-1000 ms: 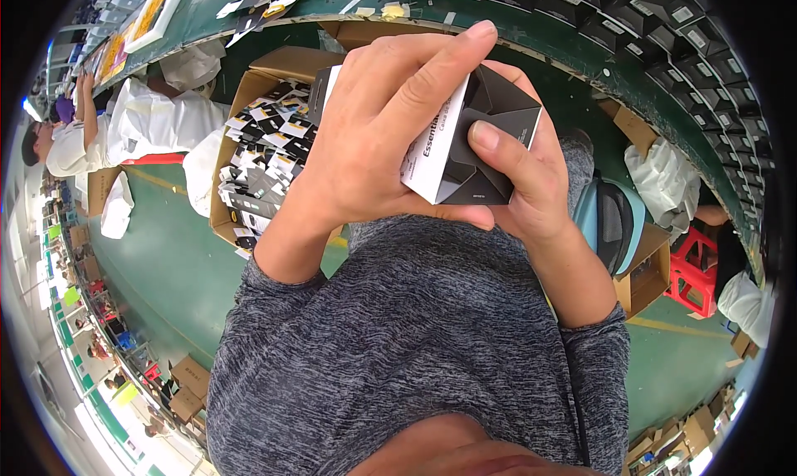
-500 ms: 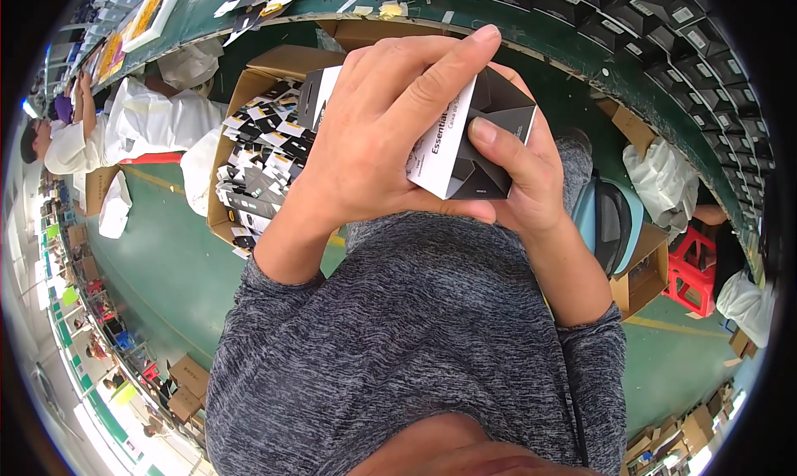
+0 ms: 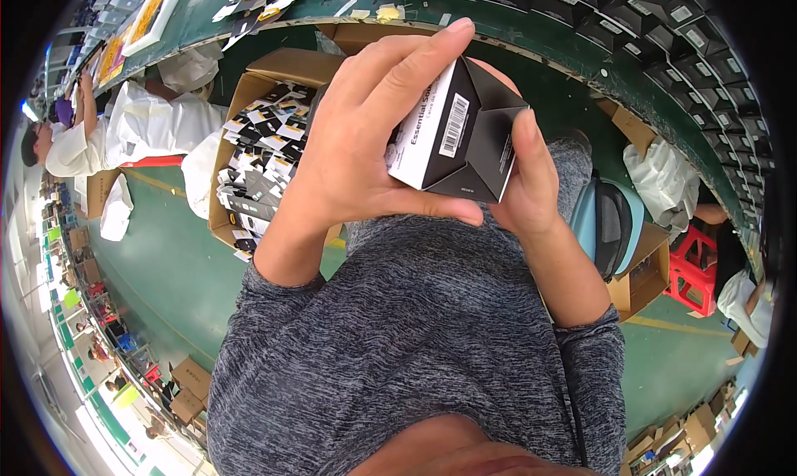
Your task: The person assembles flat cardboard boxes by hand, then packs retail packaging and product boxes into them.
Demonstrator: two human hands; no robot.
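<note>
A small black-and-white cardboard box [image 3: 480,136] is held up in front of my chest, its folded black end with a barcode label turned toward me. My left hand [image 3: 353,136] wraps round the white side, thumb along the lower edge and fingers over the top. At the box's right side is my right hand [image 3: 535,177], its thumb raised beside the black end panel; its other fingers are mostly hidden behind the box.
An open carton [image 3: 266,156] full of flat printed card pieces stands at left. Rows of black boxes [image 3: 664,36] line the green bench [image 3: 490,29] at upper right. A blue stool [image 3: 610,227], a red stool [image 3: 693,268] and plastic bags are at right. Another person sits at far left.
The box has tilted and shifted slightly left, and its barcode end now shows. My right thumb has lifted off that end and moved to the right.
</note>
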